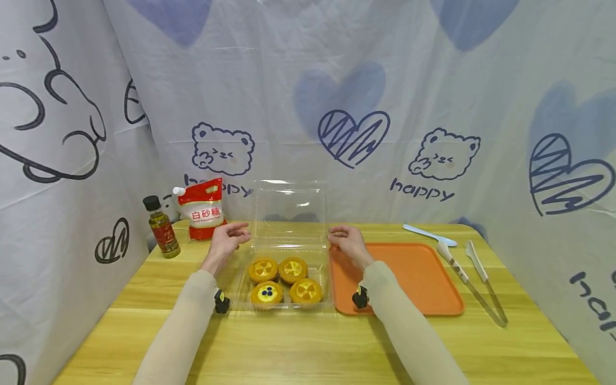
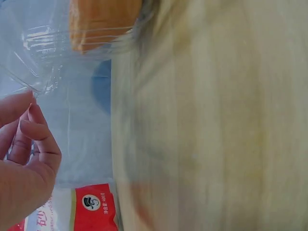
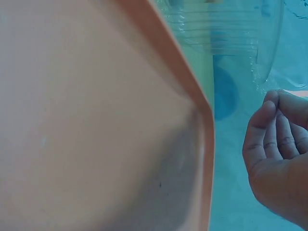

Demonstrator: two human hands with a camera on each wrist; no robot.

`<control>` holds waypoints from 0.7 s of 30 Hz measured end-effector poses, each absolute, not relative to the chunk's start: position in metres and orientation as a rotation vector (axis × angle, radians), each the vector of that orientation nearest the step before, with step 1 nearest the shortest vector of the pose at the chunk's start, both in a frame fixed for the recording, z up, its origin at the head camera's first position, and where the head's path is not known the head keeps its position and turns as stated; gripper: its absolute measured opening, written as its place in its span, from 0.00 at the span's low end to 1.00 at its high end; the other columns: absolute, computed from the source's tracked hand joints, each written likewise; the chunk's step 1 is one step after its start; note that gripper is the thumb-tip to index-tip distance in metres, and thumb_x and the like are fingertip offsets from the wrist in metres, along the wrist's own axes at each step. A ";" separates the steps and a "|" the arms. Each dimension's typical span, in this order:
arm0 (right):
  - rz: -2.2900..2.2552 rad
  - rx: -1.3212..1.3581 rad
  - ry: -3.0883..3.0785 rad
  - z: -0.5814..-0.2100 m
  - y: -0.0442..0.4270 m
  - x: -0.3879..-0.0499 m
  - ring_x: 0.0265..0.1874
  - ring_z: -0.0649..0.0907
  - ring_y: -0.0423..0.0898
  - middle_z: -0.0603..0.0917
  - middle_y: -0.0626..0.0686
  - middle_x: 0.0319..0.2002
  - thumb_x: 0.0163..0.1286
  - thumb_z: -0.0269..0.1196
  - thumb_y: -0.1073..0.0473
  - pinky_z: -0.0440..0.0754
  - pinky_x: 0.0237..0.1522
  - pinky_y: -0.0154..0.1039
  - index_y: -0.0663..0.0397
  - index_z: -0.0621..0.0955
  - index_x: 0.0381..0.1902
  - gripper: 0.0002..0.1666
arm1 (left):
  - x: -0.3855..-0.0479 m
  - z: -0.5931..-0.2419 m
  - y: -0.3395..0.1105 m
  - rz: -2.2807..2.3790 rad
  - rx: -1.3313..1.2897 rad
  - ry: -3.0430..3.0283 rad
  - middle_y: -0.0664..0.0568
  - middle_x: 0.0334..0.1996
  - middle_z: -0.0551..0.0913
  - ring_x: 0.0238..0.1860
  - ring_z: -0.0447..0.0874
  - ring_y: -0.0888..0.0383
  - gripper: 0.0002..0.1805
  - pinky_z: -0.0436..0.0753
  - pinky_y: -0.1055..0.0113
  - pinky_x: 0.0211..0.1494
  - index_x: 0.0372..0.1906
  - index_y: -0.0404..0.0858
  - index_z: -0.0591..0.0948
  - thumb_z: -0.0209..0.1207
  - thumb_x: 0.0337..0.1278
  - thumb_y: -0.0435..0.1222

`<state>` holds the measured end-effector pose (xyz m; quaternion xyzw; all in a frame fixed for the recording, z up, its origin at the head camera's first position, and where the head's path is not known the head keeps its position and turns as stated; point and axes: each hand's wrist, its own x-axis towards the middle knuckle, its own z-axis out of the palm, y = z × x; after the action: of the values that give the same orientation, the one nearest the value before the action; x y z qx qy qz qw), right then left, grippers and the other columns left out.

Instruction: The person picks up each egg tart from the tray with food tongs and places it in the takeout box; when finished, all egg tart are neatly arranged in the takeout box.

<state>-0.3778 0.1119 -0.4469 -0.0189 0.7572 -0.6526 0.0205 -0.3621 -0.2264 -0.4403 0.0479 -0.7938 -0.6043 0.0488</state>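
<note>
A clear plastic clamshell container (image 1: 243, 291) stands on the table with its lid (image 1: 289, 214) raised at the back. Several egg tarts (image 1: 306, 291) lie in its base, one topped with dark berries (image 1: 268, 292). My left hand (image 1: 227, 243) is at the left side of the lid; in the left wrist view the thumb and fingertips (image 2: 30, 98) pinch its edge. On the opposite side, my right hand (image 1: 349, 243) pinches the lid's edge between thumb and fingers (image 3: 272, 98), above the orange tray (image 1: 409, 278).
Left of the container stand a bag of white sugar (image 1: 204, 211) and a dark-capped oil bottle (image 1: 163, 230). To the right of the tray lie a pale blue spatula (image 1: 428, 235) and metal tongs (image 1: 474, 286). A printed cloth (image 1: 279, 53) hangs behind the table.
</note>
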 end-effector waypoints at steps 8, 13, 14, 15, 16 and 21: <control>-2.152 -0.097 2.194 -0.443 0.110 -0.377 0.32 0.87 0.42 0.85 0.62 0.40 0.67 0.59 0.74 0.80 0.58 0.58 0.72 0.78 0.50 0.13 | -0.357 -0.437 -0.232 -1.728 0.049 -2.450 0.47 0.46 0.86 0.38 0.82 0.62 0.17 0.80 0.68 0.43 0.53 0.35 0.82 0.65 0.60 0.35; -2.165 -0.122 2.089 -0.442 0.112 -0.375 0.41 0.88 0.47 0.81 0.70 0.52 0.73 0.54 0.69 0.80 0.59 0.53 0.75 0.76 0.56 0.17 | -0.354 -0.440 -0.234 -1.764 -0.018 -2.387 0.46 0.44 0.87 0.43 0.86 0.47 0.17 0.82 0.69 0.36 0.53 0.31 0.81 0.64 0.60 0.34; -2.170 -0.124 2.063 -0.441 0.113 -0.375 0.44 0.87 0.48 0.80 0.71 0.54 0.75 0.52 0.66 0.80 0.60 0.52 0.75 0.75 0.57 0.19 | -0.354 -0.441 -0.234 -1.775 -0.038 -2.373 0.45 0.44 0.87 0.44 0.85 0.44 0.17 0.83 0.69 0.36 0.53 0.30 0.81 0.64 0.61 0.33; -2.175 -0.127 2.044 -0.441 0.113 -0.375 0.46 0.87 0.50 0.79 0.72 0.56 0.77 0.51 0.63 0.79 0.61 0.52 0.76 0.74 0.57 0.20 | -0.354 -0.441 -0.234 -1.791 -0.051 -2.355 0.44 0.43 0.87 0.45 0.85 0.43 0.16 0.84 0.70 0.36 0.51 0.30 0.82 0.64 0.61 0.33; -2.186 -0.123 2.020 -0.441 0.114 -0.375 0.49 0.86 0.52 0.78 0.72 0.57 0.78 0.51 0.59 0.79 0.61 0.52 0.76 0.74 0.57 0.22 | -0.354 -0.442 -0.234 -1.803 -0.074 -2.339 0.42 0.43 0.87 0.45 0.86 0.43 0.15 0.85 0.70 0.37 0.50 0.28 0.82 0.63 0.61 0.32; -2.176 -0.153 2.018 -0.437 0.116 -0.373 0.56 0.82 0.58 0.78 0.71 0.58 0.78 0.50 0.44 0.79 0.62 0.50 0.73 0.75 0.53 0.32 | -0.354 -0.445 -0.234 -1.901 -0.155 -2.240 0.32 0.45 0.84 0.38 0.89 0.56 0.13 0.88 0.65 0.44 0.48 0.22 0.80 0.57 0.66 0.28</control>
<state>-0.3726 0.1156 -0.4372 -0.0513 0.6766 -0.7296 0.0850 -0.3536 -0.2340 -0.4448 -0.0525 -0.7577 -0.6429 0.0994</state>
